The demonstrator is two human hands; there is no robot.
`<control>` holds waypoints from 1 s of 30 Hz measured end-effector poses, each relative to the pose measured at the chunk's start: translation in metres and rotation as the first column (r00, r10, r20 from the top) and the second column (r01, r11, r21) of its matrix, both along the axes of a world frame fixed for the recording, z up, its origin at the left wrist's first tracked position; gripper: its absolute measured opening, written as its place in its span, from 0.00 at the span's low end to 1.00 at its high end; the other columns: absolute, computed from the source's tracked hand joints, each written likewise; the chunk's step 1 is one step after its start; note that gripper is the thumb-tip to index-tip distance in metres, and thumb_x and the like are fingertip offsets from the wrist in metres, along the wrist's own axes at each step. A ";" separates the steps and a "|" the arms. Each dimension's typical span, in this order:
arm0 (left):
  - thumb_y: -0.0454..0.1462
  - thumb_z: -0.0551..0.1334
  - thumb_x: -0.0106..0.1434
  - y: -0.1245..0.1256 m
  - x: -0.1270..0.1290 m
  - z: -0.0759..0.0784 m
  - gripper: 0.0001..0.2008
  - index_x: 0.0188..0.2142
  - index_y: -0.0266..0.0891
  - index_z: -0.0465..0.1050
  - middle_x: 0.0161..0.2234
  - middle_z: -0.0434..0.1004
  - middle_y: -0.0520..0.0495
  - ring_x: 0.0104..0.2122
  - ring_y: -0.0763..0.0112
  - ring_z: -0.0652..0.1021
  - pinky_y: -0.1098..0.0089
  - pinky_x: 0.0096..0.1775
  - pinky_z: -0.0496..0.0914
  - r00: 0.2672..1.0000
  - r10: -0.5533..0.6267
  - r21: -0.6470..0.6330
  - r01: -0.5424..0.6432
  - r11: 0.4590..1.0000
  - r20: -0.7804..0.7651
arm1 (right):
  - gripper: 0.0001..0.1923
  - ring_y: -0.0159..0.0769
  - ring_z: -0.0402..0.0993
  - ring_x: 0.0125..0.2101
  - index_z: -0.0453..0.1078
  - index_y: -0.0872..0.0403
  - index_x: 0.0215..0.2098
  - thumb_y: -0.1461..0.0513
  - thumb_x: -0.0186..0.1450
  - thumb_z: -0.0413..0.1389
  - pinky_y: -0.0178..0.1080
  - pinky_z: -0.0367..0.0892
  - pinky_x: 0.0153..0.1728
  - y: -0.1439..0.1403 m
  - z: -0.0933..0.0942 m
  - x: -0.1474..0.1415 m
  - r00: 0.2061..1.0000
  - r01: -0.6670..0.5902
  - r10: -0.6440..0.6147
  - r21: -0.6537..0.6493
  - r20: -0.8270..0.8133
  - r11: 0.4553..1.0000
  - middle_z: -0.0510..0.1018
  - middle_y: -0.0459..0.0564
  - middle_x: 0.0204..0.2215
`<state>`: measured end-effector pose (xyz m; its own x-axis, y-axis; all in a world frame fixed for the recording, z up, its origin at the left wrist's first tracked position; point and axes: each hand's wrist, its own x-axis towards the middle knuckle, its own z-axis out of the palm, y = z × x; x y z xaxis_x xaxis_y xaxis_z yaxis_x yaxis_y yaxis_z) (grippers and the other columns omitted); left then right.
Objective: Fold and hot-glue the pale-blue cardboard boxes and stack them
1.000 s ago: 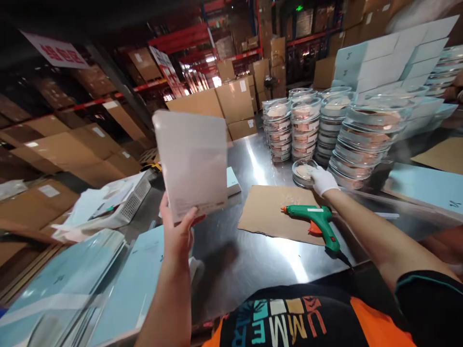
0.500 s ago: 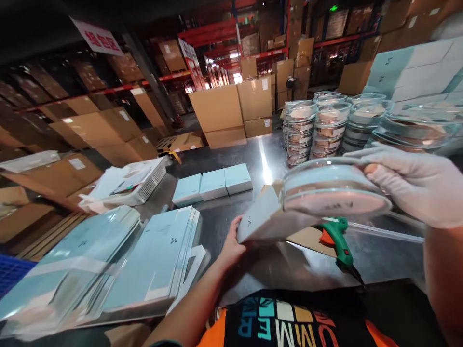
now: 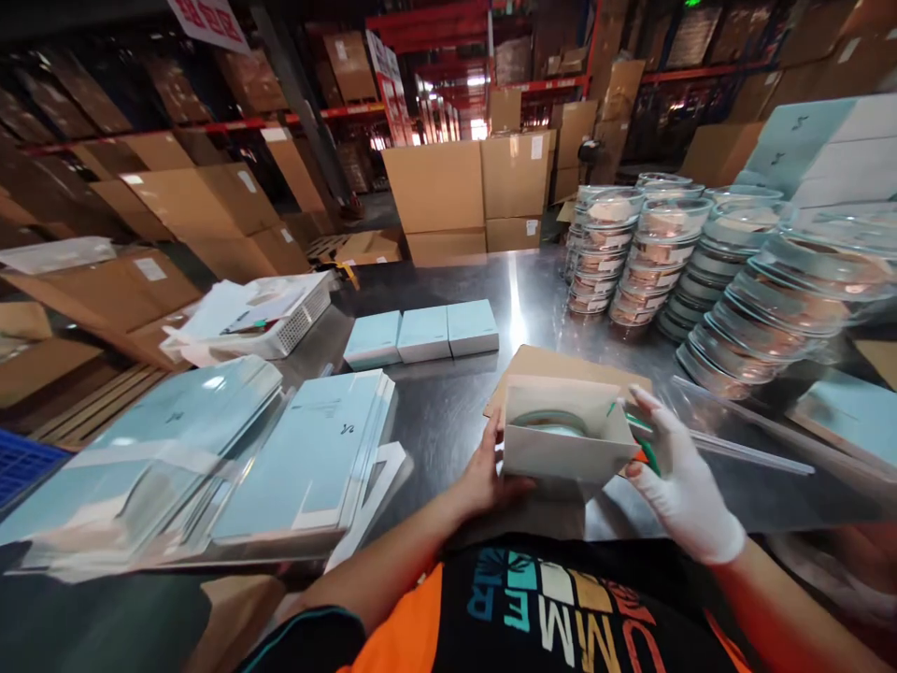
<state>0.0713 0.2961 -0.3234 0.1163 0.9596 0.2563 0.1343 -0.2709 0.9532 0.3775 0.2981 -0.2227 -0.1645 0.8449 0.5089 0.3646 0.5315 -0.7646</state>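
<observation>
Metal tabletop (image 3: 448, 402) carries the lot. On its L side, pile of flat lt-blue cartons (image 3: 301, 449); R & toward back, stacks of round glass containers (image 3: 603, 252). Row of 3 small blue boxes (image 3: 424, 332) approx. mid, well apart from both hands. Cardboard sheet (image 3: 533, 363) just beyond the white box (image 3: 564, 458), partly hidden by it.

The white box — open side facing the wearer, tilted — is betw. the two hands. L hand (image 3: 491, 472), bare: grip clamped on box's L end, thumb low. R hand (image 3: 676, 486), white glove: grip apart, thumb & fingers spread at box's R end; can't tell if they press on it. Green glue gun (image 3: 650, 453), mostly hidden, behind R fingers.

Glass container (image 3: 553, 421) is inside the box, toward L end — near L grip, box wall betw. them; only part shows.
</observation>
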 end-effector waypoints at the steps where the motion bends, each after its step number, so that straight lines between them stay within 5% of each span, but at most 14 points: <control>1: 0.55 0.82 0.50 0.000 0.001 0.009 0.52 0.70 0.45 0.67 0.62 0.72 0.34 0.60 0.42 0.75 0.43 0.60 0.73 0.999 0.010 0.063 -0.012 0.998 0.032 | 0.41 0.58 0.66 0.73 0.63 0.44 0.74 0.42 0.69 0.66 0.63 0.64 0.72 -0.003 -0.013 -0.007 0.999 -0.014 0.013 -0.017 -0.045 1.000 0.63 0.60 0.77; 4: 0.61 0.75 0.59 0.003 0.008 0.037 0.32 0.53 0.43 0.82 0.56 0.75 0.37 0.58 0.45 0.76 0.48 0.59 0.72 1.000 -0.024 0.323 0.019 0.946 0.011 | 0.33 0.59 0.63 0.74 0.75 0.46 0.65 0.42 0.68 0.67 0.63 0.61 0.74 -0.006 -0.033 -0.030 0.987 -0.026 0.013 -0.074 -0.158 0.997 0.68 0.57 0.74; 6: 0.60 0.69 0.67 0.005 0.015 0.049 0.25 0.41 0.41 0.84 0.50 0.76 0.38 0.52 0.50 0.78 0.52 0.57 0.73 0.999 -0.028 0.414 0.034 0.910 -0.021 | 0.27 0.61 0.72 0.68 0.80 0.48 0.57 0.41 0.69 0.64 0.63 0.68 0.70 -0.001 -0.033 -0.044 0.970 -0.036 -0.006 -0.167 -0.243 0.985 0.76 0.59 0.68; 10: 0.63 0.69 0.65 0.008 0.023 0.043 0.31 0.53 0.41 0.80 0.58 0.74 0.35 0.57 0.49 0.77 0.51 0.60 0.72 0.977 0.124 0.403 -0.186 0.896 0.176 | 0.22 0.54 0.81 0.55 0.76 0.50 0.56 0.47 0.69 0.63 0.61 0.73 0.64 0.012 -0.025 -0.071 0.924 0.144 -0.216 -0.237 -0.316 0.961 0.83 0.58 0.55; 13: 0.65 0.74 0.58 0.013 0.016 0.030 0.37 0.56 0.43 0.79 0.55 0.76 0.36 0.58 0.48 0.77 0.49 0.60 0.72 0.992 0.045 0.398 -0.090 0.913 0.122 | 0.28 0.47 0.78 0.58 0.67 0.47 0.64 0.56 0.66 0.62 0.55 0.71 0.66 0.018 -0.022 -0.081 0.900 0.256 -0.272 -0.091 -0.340 0.962 0.77 0.57 0.63; 16: 0.61 0.78 0.56 0.017 0.003 0.027 0.33 0.51 0.43 0.83 0.49 0.79 0.38 0.54 0.49 0.79 0.49 0.58 0.73 0.999 -0.044 0.413 0.047 0.909 -0.017 | 0.28 0.46 0.79 0.57 0.63 0.47 0.68 0.55 0.71 0.56 0.54 0.73 0.63 0.027 -0.017 -0.060 0.946 0.257 -0.247 0.020 -0.209 0.966 0.74 0.59 0.66; 18: 0.61 0.78 0.56 0.017 -0.004 0.030 0.33 0.51 0.43 0.83 0.50 0.80 0.37 0.53 0.49 0.80 0.49 0.57 0.74 0.999 0.032 0.430 -0.032 0.902 0.007 | 0.25 0.52 0.79 0.57 0.69 0.52 0.64 0.51 0.72 0.54 0.57 0.73 0.62 0.037 -0.012 -0.028 0.943 0.328 -0.330 0.057 0.033 0.943 0.78 0.64 0.61; 20: 0.61 0.78 0.56 0.016 -0.011 0.031 0.32 0.51 0.43 0.84 0.50 0.81 0.38 0.55 0.48 0.79 0.49 0.60 0.73 0.983 0.176 0.420 -0.178 0.890 0.043 | 0.25 0.62 0.80 0.55 0.76 0.56 0.56 0.49 0.71 0.54 0.62 0.74 0.58 0.046 -0.010 0.008 0.818 0.456 -0.421 0.004 0.392 0.890 0.81 0.70 0.54; 23: 0.65 0.76 0.55 0.015 -0.015 0.028 0.35 0.50 0.43 0.84 0.46 0.83 0.39 0.56 0.47 0.79 0.49 0.61 0.72 0.946 0.318 0.397 -0.315 0.862 0.059 | 0.23 0.66 0.84 0.46 0.80 0.58 0.50 0.50 0.67 0.58 0.60 0.76 0.48 0.054 -0.017 0.046 0.642 0.555 -0.176 -0.293 0.746 0.779 0.84 0.72 0.45; 26: 0.69 0.73 0.55 0.019 -0.011 0.026 0.38 0.47 0.42 0.85 0.46 0.84 0.39 0.51 0.49 0.81 0.52 0.57 0.74 0.959 0.282 0.408 -0.267 0.873 0.025 | 0.22 0.60 0.86 0.43 0.81 0.57 0.51 0.57 0.60 0.64 0.52 0.77 0.46 0.053 -0.031 0.055 0.668 0.550 -0.035 -0.461 0.744 0.697 0.86 0.67 0.43; 30: 0.68 0.72 0.58 0.024 -0.003 0.035 0.35 0.46 0.41 0.84 0.43 0.84 0.41 0.47 0.53 0.82 0.58 0.52 0.75 0.953 0.286 0.392 -0.300 0.870 0.096 | 0.22 0.53 0.85 0.39 0.80 0.56 0.49 0.61 0.57 0.62 0.45 0.76 0.41 0.045 -0.042 0.053 0.815 0.528 -0.227 -0.524 0.532 0.668 0.86 0.56 0.35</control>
